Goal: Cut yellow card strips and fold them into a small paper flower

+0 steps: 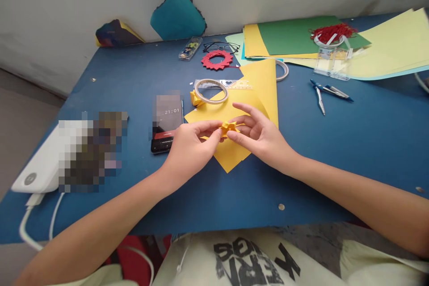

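Observation:
Between my two hands is a small folded yellow paper piece (229, 128) with pointed corners. My left hand (197, 140) pinches its left side between thumb and fingertips. From the right, my right hand (261, 136) has its thumb and some fingers on the piece, while the index finger is raised away from it. Yellow paper sheets (259, 82) lie beneath and behind the hands. A roll of tape (212, 91) rests beyond them, against another folded yellow paper piece (196, 99). A clear ruler (241, 84) lies behind the roll, partly covered.
Left of my hands lies a phone (167, 120) with a timer. Farther left are a white power bank (43, 161) and cable. A red paper ring (217, 60) and glasses (221, 47) sit at the back. A compass (318, 96), a pen (338, 91) and coloured sheets (295, 35) are on the right.

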Demonstrator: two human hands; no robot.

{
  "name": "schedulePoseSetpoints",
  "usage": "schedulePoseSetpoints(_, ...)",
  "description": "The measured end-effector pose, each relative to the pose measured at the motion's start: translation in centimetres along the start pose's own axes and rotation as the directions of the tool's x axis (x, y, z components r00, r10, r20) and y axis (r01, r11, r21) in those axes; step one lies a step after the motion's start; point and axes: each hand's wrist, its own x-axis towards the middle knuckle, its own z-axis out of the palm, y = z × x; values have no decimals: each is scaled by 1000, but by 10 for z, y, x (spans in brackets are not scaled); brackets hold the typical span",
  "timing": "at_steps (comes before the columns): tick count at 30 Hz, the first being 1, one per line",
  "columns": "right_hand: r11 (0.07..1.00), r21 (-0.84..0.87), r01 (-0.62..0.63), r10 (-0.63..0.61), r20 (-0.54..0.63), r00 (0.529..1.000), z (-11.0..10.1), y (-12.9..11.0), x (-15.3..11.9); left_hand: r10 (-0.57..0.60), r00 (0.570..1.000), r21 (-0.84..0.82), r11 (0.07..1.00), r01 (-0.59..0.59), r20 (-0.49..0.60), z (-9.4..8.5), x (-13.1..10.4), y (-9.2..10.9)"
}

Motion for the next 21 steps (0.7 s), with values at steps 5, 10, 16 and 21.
schedulePoseSetpoints(5,999,19,-47,48,-33,998,0,-2,2,39,999,-7,999,-39,-12,-2,5,-3)
schedulePoseSetpoints(10,991,74,-107,110,-46,993,-1,-2,4,25,1000,-28,999,-25,5,-2,5,-2)
schedulePoseSetpoints(16,988,134,-75,87,-89,992,-1,-1,2,187,981,161,971,-178,-43,7,-6,0)
schedulePoseSetpoints(21,989,133,-65,77,-94,993,1,-2,-3,234,972,240,946,-218,-40,9,-5,-1)
